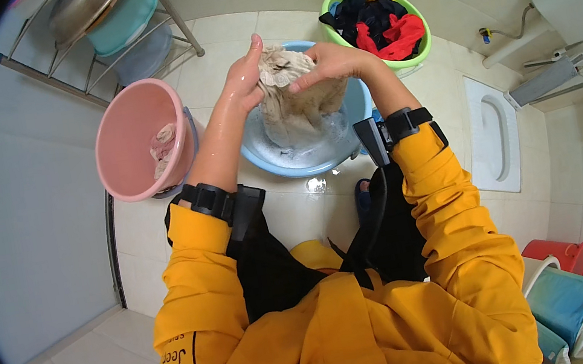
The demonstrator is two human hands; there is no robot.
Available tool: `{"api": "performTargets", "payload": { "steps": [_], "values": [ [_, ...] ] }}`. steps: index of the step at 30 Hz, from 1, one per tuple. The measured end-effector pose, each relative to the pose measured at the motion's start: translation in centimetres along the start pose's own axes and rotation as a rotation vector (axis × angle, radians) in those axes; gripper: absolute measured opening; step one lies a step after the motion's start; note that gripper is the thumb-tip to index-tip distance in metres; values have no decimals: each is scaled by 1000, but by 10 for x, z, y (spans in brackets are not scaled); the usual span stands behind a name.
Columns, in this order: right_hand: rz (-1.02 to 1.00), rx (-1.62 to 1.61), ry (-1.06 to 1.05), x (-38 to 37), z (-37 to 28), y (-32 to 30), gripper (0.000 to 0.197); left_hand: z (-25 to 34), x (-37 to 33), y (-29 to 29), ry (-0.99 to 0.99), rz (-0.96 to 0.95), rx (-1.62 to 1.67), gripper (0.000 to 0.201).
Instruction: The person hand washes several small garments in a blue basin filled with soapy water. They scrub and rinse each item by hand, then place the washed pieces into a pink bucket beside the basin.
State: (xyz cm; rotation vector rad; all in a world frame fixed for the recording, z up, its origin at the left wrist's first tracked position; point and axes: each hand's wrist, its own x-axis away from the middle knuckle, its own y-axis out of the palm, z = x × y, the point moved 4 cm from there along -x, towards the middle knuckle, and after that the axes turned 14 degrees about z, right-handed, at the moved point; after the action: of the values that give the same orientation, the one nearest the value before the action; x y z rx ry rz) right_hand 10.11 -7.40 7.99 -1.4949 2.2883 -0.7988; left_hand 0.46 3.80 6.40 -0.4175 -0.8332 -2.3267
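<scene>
A wet beige cloth (pixel 298 105) with a ruffled edge and darker, dirty-looking patches hangs between my hands. Its lower part reaches down to the foamy water in a blue basin (pixel 288 172) on the floor. My left hand (pixel 244 75) grips the cloth's left side, thumb pointing up and fingers partly hidden behind the fabric. On the other side, my right hand (pixel 337 62) pinches the top edge with its thumb in front; its other fingers are mostly out of sight. Both hands look wet.
Left of the basin stands a pink bucket (pixel 116 126) with a few light cloths. A green bucket (pixel 419 13) of black and red clothes is behind right. A metal rack (pixel 89 84) holds basins at far left. A squat toilet (pixel 494 135) lies right.
</scene>
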Motion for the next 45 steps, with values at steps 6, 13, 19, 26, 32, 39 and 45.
{"api": "performTargets", "payload": {
  "steps": [6,13,19,26,32,39,45],
  "values": [
    [624,-865,53,26,-5,-60,10,-11,8,-6,327,-211,-1072,35],
    [871,-1040,67,17,3,-59,13,-19,-3,5,300,-67,-23,37],
    [968,-16,-220,2,-38,14,23,-51,7,24,69,-470,532,50],
    [891,385,-147,-6,-44,30,39,-56,-3,34,-62,-207,395,32],
    [853,126,-89,-4,-36,13,35,-46,-6,27,-105,-52,128,34],
    [164,-172,64,9,-19,-16,27,-7,-1,18,167,-210,-11,36],
    [615,-1147,-85,28,-40,-73,17,-30,1,10,408,-287,-877,41]
  ]
}}
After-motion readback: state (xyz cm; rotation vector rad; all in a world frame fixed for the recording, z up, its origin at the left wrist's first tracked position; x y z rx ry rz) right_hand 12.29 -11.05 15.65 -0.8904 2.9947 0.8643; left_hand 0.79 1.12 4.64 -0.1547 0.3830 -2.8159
